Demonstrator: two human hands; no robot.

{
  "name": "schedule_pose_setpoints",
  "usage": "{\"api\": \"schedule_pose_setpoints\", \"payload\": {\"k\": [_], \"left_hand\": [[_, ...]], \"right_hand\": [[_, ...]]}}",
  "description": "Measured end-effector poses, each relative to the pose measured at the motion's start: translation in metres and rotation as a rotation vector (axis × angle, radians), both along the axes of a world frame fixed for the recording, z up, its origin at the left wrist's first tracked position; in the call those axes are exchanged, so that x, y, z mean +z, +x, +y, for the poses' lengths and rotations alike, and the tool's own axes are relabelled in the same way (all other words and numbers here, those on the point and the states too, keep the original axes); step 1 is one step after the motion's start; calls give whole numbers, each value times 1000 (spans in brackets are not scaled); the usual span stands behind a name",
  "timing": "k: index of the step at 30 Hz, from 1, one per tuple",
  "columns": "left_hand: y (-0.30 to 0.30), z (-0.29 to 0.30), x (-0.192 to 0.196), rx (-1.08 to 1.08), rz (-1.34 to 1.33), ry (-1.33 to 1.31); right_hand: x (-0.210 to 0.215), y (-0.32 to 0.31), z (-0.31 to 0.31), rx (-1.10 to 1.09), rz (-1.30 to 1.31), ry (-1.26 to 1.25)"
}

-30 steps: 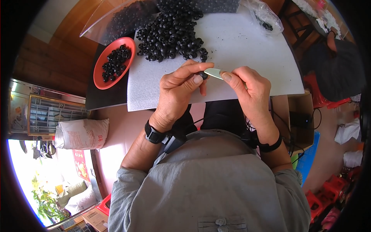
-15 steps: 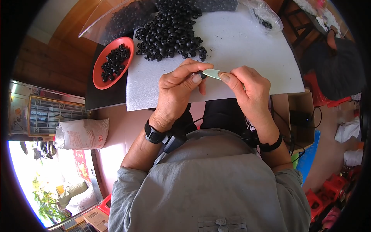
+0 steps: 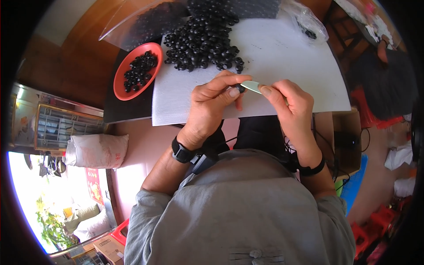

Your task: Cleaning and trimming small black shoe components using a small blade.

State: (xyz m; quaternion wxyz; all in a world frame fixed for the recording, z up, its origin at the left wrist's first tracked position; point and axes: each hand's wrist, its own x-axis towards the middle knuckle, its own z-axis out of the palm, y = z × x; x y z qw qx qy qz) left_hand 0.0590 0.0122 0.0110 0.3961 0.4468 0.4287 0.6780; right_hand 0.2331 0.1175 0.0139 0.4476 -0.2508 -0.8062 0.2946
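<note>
Between the thumb and fingers of my left hand (image 3: 214,99) is a small round black part (image 3: 240,88), mostly covered by the fingertips. My right hand (image 3: 292,99) is closed on a pale green knife (image 3: 251,85), whose blade points left and meets the black part. Both hands are raised over the near side of a white foam sheet (image 3: 282,57). Beyond my left hand lies a large heap of similar black parts (image 3: 201,42). To its left, a red oval bowl (image 3: 160,62) holds several more of them.
A clear plastic bag (image 3: 304,20) with black pieces lies at the far right of the table. Behind the heap stands a transparent sheet (image 3: 128,31). Right of my legs is an open cardboard box (image 3: 346,154) with cables. A person in dark clothing (image 3: 384,84) sits at the right.
The view has shifted slightly, so the table and both hands appear a little farther right. The knife still meets the black part, and both grips are the same.
</note>
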Motion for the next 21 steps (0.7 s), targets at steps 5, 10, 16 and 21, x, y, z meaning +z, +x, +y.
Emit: {"api": "schedule_pose_setpoints", "payload": {"k": [5,10,16,21], "left_hand": [[3,1,2,-4,95,-19],[-1,-6,9,54,128,-11],[-95,-40,44,674,406,-57],[-164,-52,47,893,1242,-222]], "right_hand": [[2,4,-2,22,-20,89],[0,8,2,61,21,-8],[1,20,10,51,133,-132],[2,25,11,19,124,-121]]}}
